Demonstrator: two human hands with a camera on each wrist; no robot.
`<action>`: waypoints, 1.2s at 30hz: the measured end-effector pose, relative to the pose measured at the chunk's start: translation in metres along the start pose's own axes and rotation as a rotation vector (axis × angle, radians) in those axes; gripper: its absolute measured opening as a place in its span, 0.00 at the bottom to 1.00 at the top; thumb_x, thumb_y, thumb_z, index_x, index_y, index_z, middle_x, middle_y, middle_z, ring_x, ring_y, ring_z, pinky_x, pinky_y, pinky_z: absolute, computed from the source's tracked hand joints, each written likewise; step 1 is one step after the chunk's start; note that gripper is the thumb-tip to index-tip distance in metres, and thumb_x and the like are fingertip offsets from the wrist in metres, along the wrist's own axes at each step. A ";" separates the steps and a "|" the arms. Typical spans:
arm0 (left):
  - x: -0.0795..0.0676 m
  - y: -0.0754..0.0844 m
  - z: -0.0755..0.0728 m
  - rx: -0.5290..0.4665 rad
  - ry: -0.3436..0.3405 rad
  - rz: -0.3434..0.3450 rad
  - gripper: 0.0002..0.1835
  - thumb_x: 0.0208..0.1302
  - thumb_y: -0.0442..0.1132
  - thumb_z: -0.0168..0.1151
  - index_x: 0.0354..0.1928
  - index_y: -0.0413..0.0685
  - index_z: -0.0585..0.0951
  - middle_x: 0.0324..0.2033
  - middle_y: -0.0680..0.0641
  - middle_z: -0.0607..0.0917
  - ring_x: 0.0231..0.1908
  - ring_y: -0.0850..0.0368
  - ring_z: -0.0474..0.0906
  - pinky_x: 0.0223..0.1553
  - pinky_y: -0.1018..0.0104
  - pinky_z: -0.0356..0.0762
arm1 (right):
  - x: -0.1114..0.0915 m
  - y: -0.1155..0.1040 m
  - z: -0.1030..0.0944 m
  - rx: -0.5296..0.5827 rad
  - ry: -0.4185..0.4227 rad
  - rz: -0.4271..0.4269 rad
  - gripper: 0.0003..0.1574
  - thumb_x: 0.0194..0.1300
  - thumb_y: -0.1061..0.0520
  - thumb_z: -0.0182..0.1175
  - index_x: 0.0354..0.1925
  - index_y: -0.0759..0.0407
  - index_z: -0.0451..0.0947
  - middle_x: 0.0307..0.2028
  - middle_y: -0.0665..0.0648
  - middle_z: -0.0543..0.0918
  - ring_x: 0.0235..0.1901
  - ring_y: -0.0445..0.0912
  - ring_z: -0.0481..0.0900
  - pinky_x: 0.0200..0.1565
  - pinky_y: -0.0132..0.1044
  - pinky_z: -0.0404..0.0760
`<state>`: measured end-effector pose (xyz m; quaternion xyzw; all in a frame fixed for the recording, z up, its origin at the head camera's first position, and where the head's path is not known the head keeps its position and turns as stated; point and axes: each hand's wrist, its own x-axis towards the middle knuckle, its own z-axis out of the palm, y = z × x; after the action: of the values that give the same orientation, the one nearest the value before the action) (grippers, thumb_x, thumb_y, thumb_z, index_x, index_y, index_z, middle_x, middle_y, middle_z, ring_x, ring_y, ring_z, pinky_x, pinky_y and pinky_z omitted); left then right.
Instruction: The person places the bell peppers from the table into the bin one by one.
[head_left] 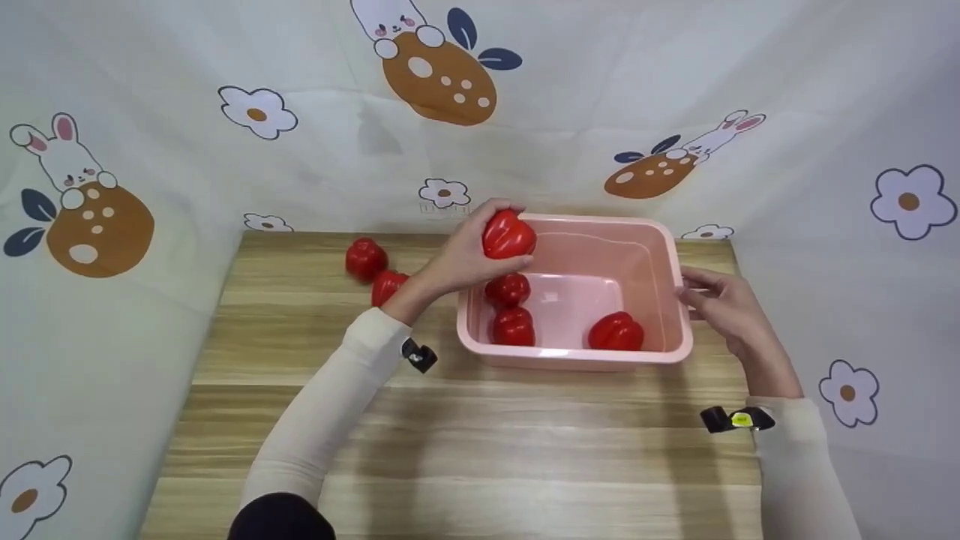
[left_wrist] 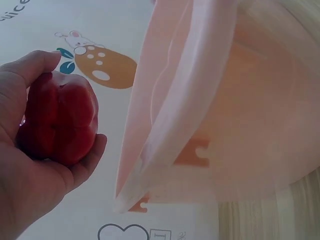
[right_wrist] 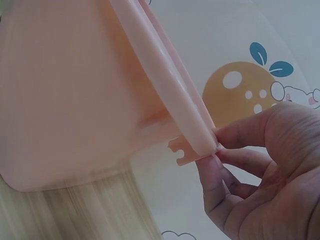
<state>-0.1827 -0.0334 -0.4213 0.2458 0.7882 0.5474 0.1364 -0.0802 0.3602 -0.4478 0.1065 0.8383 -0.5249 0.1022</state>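
Observation:
My left hand (head_left: pixel 465 259) grips a red bell pepper (head_left: pixel 509 235) above the left end of a pink plastic basin (head_left: pixel 574 355). In the left wrist view the fingers and thumb curl round that bell pepper (left_wrist: pixel 61 120), beside the basin's rim (left_wrist: pixel 192 75). My right hand (head_left: pixel 724 304) pinches the basin's right rim; the right wrist view shows thumb and fingers (right_wrist: pixel 242 132) on the rim's edge (right_wrist: pixel 167 87). Inside the basin lie two red peppers (head_left: pixel 513 327) at the left and another pepper (head_left: pixel 616 331) at the lower right.
Left of the basin, two more red peppers (head_left: pixel 366 260) sit on the wood-grain table (head_left: pixel 300 352), the nearer one partly hidden by my left forearm. A pale cloth printed with rabbits and flowers (head_left: pixel 322 165) hangs around the table's back and sides.

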 end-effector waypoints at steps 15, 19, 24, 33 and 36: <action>0.005 0.006 0.019 0.240 -0.109 0.053 0.40 0.60 0.49 0.79 0.72 0.59 0.70 0.66 0.51 0.75 0.64 0.54 0.74 0.59 0.55 0.86 | 0.001 0.000 0.000 0.025 0.004 -0.007 0.32 0.77 0.60 0.59 0.74 0.69 0.69 0.51 0.59 0.83 0.40 0.33 0.86 0.42 0.35 0.91; 0.008 0.009 0.023 0.291 -0.154 0.043 0.41 0.60 0.48 0.79 0.73 0.60 0.69 0.66 0.52 0.74 0.65 0.55 0.73 0.59 0.56 0.86 | 0.002 -0.001 0.001 0.028 0.000 -0.008 0.32 0.77 0.60 0.58 0.74 0.70 0.68 0.52 0.61 0.82 0.39 0.34 0.87 0.42 0.35 0.91; 0.015 0.016 0.029 0.376 -0.231 0.024 0.40 0.60 0.48 0.79 0.72 0.64 0.70 0.68 0.53 0.73 0.68 0.56 0.70 0.61 0.56 0.86 | 0.002 -0.002 0.000 0.019 -0.005 -0.001 0.33 0.78 0.60 0.58 0.75 0.70 0.67 0.56 0.67 0.80 0.40 0.33 0.86 0.44 0.36 0.91; 0.021 0.023 0.035 0.468 -0.261 0.085 0.40 0.61 0.48 0.78 0.73 0.65 0.69 0.67 0.53 0.73 0.66 0.56 0.72 0.59 0.59 0.86 | 0.003 -0.003 0.000 -0.001 0.008 -0.005 0.32 0.77 0.59 0.59 0.73 0.70 0.70 0.54 0.67 0.83 0.39 0.33 0.86 0.42 0.35 0.91; 0.020 0.024 0.035 0.473 -0.251 0.102 0.38 0.63 0.50 0.77 0.73 0.64 0.70 0.68 0.53 0.73 0.67 0.56 0.72 0.60 0.58 0.85 | 0.002 -0.005 -0.002 -0.023 0.014 0.007 0.31 0.76 0.59 0.60 0.72 0.71 0.71 0.53 0.66 0.83 0.38 0.33 0.86 0.42 0.35 0.91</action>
<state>-0.1775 0.0117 -0.4108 0.3762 0.8578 0.3194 0.1439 -0.0836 0.3597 -0.4434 0.1119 0.8445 -0.5142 0.0993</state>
